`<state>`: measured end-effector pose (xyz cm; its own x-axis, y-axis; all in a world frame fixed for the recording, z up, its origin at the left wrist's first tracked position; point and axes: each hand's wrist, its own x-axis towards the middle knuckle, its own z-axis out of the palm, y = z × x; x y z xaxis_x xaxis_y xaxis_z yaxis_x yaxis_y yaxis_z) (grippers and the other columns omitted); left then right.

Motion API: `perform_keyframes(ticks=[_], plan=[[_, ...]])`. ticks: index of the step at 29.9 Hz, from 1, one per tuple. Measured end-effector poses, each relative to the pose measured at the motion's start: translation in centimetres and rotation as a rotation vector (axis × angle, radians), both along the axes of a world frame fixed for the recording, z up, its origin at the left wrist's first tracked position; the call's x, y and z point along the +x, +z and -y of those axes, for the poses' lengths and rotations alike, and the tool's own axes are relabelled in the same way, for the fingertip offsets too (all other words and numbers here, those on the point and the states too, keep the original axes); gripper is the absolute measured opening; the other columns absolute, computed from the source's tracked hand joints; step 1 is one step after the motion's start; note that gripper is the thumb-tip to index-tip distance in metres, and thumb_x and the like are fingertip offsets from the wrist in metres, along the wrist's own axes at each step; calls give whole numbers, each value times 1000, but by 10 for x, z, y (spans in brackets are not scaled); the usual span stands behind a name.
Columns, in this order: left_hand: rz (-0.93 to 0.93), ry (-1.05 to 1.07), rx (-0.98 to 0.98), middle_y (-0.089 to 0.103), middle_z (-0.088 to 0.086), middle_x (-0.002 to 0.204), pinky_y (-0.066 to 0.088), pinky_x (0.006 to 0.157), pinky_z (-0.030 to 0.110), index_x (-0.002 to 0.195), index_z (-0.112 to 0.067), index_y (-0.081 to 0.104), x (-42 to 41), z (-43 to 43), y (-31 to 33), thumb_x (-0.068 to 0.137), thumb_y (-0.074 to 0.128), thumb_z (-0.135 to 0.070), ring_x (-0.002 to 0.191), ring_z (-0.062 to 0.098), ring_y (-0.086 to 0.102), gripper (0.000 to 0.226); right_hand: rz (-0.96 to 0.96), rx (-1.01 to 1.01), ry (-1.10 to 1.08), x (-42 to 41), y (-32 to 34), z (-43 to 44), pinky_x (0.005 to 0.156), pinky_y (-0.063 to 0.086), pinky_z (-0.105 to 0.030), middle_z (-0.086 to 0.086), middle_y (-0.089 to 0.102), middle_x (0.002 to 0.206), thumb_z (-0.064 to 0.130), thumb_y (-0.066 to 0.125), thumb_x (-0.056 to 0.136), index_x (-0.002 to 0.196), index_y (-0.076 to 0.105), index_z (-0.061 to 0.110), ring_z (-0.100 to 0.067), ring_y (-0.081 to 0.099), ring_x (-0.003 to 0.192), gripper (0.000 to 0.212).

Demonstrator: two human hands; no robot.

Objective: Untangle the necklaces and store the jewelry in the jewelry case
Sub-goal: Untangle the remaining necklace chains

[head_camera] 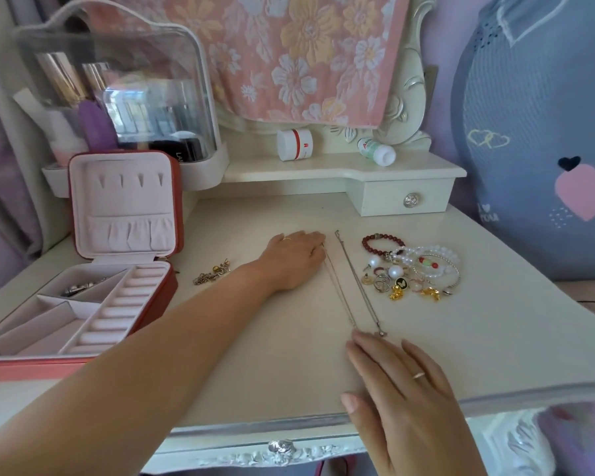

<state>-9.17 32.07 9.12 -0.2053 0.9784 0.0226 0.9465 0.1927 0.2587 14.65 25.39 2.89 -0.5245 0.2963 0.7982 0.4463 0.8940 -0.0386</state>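
Silver chains: two thin necklaces, left chain (pixel 337 290) and right chain (pixel 358 283), lie side by side mid-frame on the table (pixel 461 338). They're close, but not crossing as far as I can see.
Long axis: both run from upper middle down toward lower middle, leaning a bit right. The right chain's pendant end points at me.
Left hand (pixel 292 259): flat, fingers straight, tips on the left chain's top end. It's gripping nothing, just pinning the chain so it lies straight, I think.
Right hand (pixel 402 389): flat and relaxed too, one fingertip at the same chain's bottom end, no pinch.
Why: stretched out apart, they can't re-knot, my guess.
Jewelry case (pixel 162 297): open at the left of the frame, lid up, mostly bare, with something small in a back compartment.
Pile (pixel 413 273): bracelets, pearls and charms right of the chains, not yet stored.
Gold bit (pixel 212 273): sits between the case and my left hand.
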Motion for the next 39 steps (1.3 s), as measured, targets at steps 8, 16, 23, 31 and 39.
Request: perform_keyframes(ticks=[8,16,23,31,39], plan=[[-6,7,-34,19,-3,161,1,120,38,154,-22,18,2,-16,-5,105,18,-34,149,16,10,50,75,-28,-132,-6,3,4,92,37,-41,-6,67,121,51,17,98,105,73,6,-22,67,105,73],[-24,-8,-104,2,-6,164,-5,121,38,156,-22,4,0,-18,-4,105,14,-35,150,12,-1,54,95,-32,-144,-7,5,5,95,36,-42,-6,65,124,51,17,98,106,73,7,-24,65,110,72],[-14,13,-102,7,1,164,-6,120,38,156,-20,-4,1,-22,-4,104,16,-38,150,11,-2,58,115,-66,-166,-8,6,6,96,36,-44,-7,64,125,51,17,98,107,73,6,-25,63,112,72],[12,70,4,-1,-3,164,-5,121,40,156,-21,4,0,-7,3,104,27,-39,150,14,-4,59,147,-171,-124,-4,8,7,98,35,-43,-9,58,133,53,18,98,111,70,6,-21,55,121,71],[176,293,143,50,1,141,35,103,29,132,-16,56,-38,64,33,95,59,-30,126,19,48,39,59,-452,84,-14,52,7,104,32,-29,9,39,148,66,28,90,131,55,22,-12,40,129,66]])
